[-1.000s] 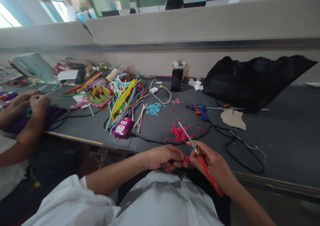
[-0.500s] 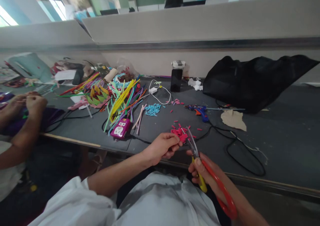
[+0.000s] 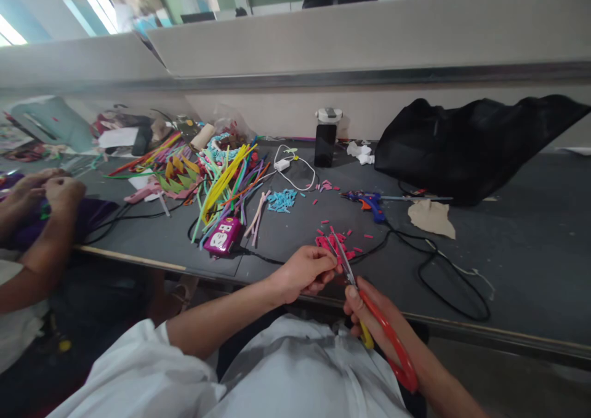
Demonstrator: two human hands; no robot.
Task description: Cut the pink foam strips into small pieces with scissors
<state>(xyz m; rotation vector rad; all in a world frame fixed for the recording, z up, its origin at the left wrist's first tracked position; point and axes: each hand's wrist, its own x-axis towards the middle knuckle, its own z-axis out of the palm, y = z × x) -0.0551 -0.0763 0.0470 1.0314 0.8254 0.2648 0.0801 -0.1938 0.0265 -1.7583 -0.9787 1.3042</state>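
Observation:
My left hand [image 3: 302, 273] is closed in a pinch at the table's front edge. A bit of red pipe cleaner [image 3: 339, 268] shows at its fingertips; the rest is hidden by the fingers. My right hand [image 3: 372, 301] grips scissors [image 3: 392, 335] with one red and one yellow handle. Their blades point up and away, slightly parted, right beside the left fingertips. Behind the blades lies a pile of short red cut pieces [image 3: 348, 255]. Farther back is a heap of short blue pieces [image 3: 281, 200], with a few pink bits to its right.
Left of centre lie a purple power socket box [image 3: 222, 236] and a bundle of coloured pipe cleaners [image 3: 221, 184]. A blue glue gun [image 3: 376, 209], its black cord [image 3: 422, 285], a bottle [image 3: 325, 144] and a black bag [image 3: 443, 153] are behind. Another person's hands [image 3: 60, 190] work at far left.
The scissors have moved left and up toward my left hand, and their blades have closed partway. My left hand has stayed nearly in place.

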